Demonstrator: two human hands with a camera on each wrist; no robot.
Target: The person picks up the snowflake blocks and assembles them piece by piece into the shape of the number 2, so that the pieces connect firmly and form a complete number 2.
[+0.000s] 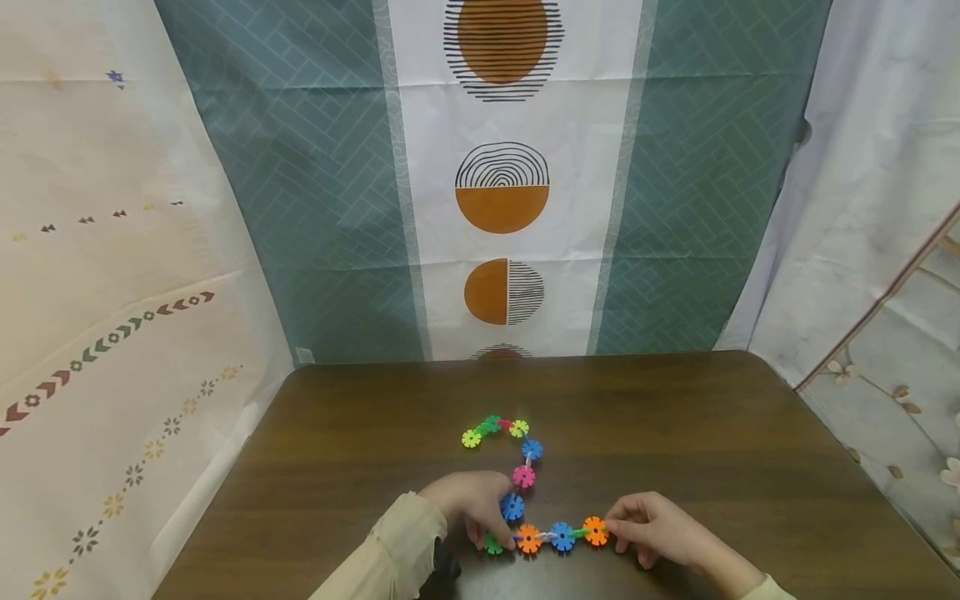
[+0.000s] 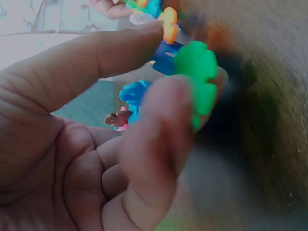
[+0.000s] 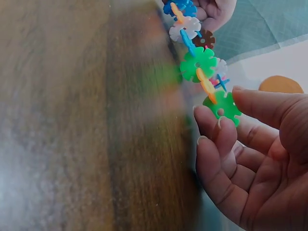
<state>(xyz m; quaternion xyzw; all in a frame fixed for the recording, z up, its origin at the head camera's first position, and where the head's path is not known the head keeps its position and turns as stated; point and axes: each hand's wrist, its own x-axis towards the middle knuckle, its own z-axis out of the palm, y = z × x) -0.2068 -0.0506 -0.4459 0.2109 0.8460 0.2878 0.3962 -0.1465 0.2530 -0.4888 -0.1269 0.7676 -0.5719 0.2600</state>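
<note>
A chain of colourful interlocking plastic snowflake discs (image 1: 528,538) curves over the brown table. My left hand (image 1: 480,504) grips the chain at its lower bend, fingers around a green disc (image 2: 199,67) beside a blue one (image 2: 166,62). The left thumb reaches along the blue disc toward an orange disc (image 2: 169,26). At the chain's right end, my right hand (image 1: 652,529) pinches a green disc (image 3: 226,108) between thumb and fingers. An orange disc (image 3: 206,85) standing edge-on joins it to another green disc (image 3: 198,64). My left fingers partly hide the bend in the head view.
The far part of the chain hooks left, ending in a yellow-green disc (image 1: 471,438). The wooden table (image 1: 360,417) has its back edge against a patterned curtain (image 1: 502,292). Printed cloths hang at the left (image 1: 112,250) and right (image 1: 862,292).
</note>
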